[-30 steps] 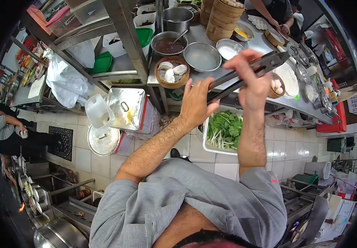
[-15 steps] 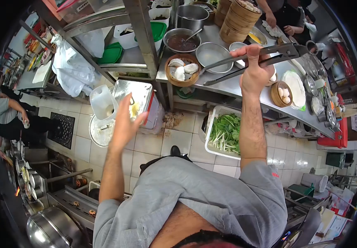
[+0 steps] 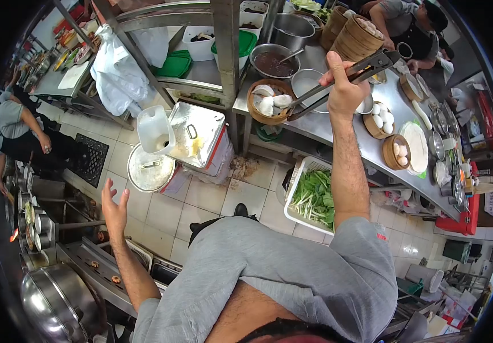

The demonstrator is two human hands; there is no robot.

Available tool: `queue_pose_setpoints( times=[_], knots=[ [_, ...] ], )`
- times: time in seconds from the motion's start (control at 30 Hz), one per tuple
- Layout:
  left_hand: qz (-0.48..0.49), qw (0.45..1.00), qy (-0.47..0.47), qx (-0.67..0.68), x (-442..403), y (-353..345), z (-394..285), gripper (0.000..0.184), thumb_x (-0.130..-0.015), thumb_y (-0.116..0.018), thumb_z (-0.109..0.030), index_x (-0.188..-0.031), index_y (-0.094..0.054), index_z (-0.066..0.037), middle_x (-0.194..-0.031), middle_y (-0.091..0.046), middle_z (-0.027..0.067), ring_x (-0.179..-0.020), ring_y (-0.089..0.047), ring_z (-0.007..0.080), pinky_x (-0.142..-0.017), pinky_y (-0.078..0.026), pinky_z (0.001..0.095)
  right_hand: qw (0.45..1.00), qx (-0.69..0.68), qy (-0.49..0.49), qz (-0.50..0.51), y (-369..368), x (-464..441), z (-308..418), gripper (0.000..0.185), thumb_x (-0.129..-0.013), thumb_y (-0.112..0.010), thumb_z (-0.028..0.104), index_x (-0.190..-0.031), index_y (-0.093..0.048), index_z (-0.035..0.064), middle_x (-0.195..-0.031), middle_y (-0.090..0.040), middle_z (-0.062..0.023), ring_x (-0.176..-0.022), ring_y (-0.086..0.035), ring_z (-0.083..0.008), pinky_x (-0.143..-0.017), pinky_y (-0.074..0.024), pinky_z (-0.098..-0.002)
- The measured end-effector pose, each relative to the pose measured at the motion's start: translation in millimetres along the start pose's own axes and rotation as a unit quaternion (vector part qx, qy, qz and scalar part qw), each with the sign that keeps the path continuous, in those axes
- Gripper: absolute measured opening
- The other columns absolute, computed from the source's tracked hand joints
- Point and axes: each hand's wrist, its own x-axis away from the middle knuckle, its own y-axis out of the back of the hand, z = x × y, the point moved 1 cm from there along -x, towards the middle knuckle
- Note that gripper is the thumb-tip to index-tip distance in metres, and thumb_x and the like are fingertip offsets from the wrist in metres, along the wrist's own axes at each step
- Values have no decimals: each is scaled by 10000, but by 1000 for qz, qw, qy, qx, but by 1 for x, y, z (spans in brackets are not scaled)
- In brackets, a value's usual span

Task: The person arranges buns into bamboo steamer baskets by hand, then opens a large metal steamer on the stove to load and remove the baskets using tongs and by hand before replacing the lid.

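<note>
My right hand (image 3: 346, 94) grips a pair of metal tongs (image 3: 367, 67), held out over the steel counter. The tong tips meet the right rim of a round bamboo steamer (image 3: 253, 115) at the counter's near edge. Several white buns or dumplings (image 3: 266, 107) lie in that steamer. Whether the tips clamp the rim firmly, I cannot tell. My left hand (image 3: 114, 207) hangs low at the left, fingers apart and holding nothing. Behind the steamer is a metal bowl of dark liquid (image 3: 272, 63), and an empty-looking metal bowl (image 3: 305, 84) stands beside it.
Stacked steamers (image 3: 356, 39), a steamer of white eggs or balls (image 3: 381, 118) and a smaller steamer (image 3: 395, 153) stand on the counter (image 3: 338, 128). Below are a basket of greens (image 3: 312, 197) and a metal tin (image 3: 198, 134). Co-workers stand at the far right (image 3: 409, 23) and left (image 3: 15, 123).
My left hand has swung left and down, away from the tin. The tong arms have drawn closer together, with their tips now at the steamer's rim. The camera view has shifted.
</note>
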Motion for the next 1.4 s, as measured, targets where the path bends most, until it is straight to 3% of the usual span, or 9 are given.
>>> queue_pose_setpoints(
  times=[0.17, 0.4, 0.5, 0.6, 0.63, 0.77, 0.93, 1.1, 1.4],
  knots=[
    [-40, 999, 14, -10, 0, 30, 11, 554, -828, -645, -167, -1308, -403, -32, -1242, -483, 156, -1028, -535, 273, -863, -445, 360, 999, -9, -21, -25, -4, -1, 7, 215, -791, -661, 51, -634, -520, 9, -473, -462, -48, -367, -449, -137, -382, -410, -271],
    [-127, 990, -22, -62, -11, 97, 36, 514, -828, -653, -181, -1269, -449, -11, -1196, -511, 142, -958, -529, 224, -841, -435, 321, 999, -41, -22, 1, 2, 6, 19, 202, -793, -682, 92, -688, -529, 13, -481, -495, -34, -381, -487, -119, -372, -383, -240],
    [-175, 970, -25, -165, -13, 152, 59, 494, -839, -647, -229, -1244, -475, -4, -1144, -537, 141, -938, -522, 221, -829, -428, 324, 997, -50, -41, 39, -4, 11, 38, 188, -790, -678, 86, -688, -531, 28, -479, -481, -42, -374, -460, -121, -377, -386, -249],
    [-191, 957, 60, -210, -10, 214, 73, 480, -836, -639, -255, -1215, -504, 7, -1196, -536, 166, -1018, -533, 264, -900, -397, 332, 993, -54, -83, 61, -14, 16, 55, 189, -778, -675, 65, -671, -520, 50, -479, -444, -21, -372, -416, -104, -374, -376, -250],
    [-220, 942, -27, -253, -10, 236, 83, 482, -835, -635, -271, -1209, -510, 7, -1215, -525, 174, -1087, -517, 278, -932, -382, 346, 992, -51, -93, 71, -18, 18, 61, 198, -786, -664, 71, -661, -510, 61, -483, -426, -13, -375, -404, -98, -374, -370, -249],
    [-275, 894, 32, -351, 12, 331, 110, 501, -821, -631, -323, -1194, -529, -4, -1197, -538, 182, -1120, -512, 294, -952, -382, 353, 973, -85, -128, 173, -47, 16, 71, 242, -835, -592, 100, -632, -459, 92, -485, -359, 5, -372, -353, -90, -385, -353, -248],
    [-258, 815, 197, -481, 49, 464, 148, 648, -802, -598, -466, -1216, -506, 23, -1215, -520, 230, -1150, -490, 330, -964, -380, 377, 927, -200, -146, 282, -130, 35, 92, 276, -872, -535, 121, -619, -434, 78, -488, -311, 5, -369, -331, -94, -400, -357, -262],
    [-241, 762, 377, -468, 92, 562, 209, 616, -841, -550, -437, -1249, -467, 16, -1247, -508, 198, -1172, -480, 310, -971, -384, 398, 883, -257, -142, 366, -246, 71, 104, 230, -885, -535, 151, -675, -507, 62, -520, -321, 6, -386, -325, -91, -414, -334, -262],
    [-289, 663, 512, -464, 161, 668, 313, 505, -889, -426, -457, -1233, -509, -96, -1290, -485, 141, -1189, -456, 345, -969, -374, 471, 805, -342, -186, 448, -484, 200, 166, 314, -847, -588, 127, -585, -417, 102, -492, -300, 22, -378, -319, -95, -415, -345, -274]
  ],
)
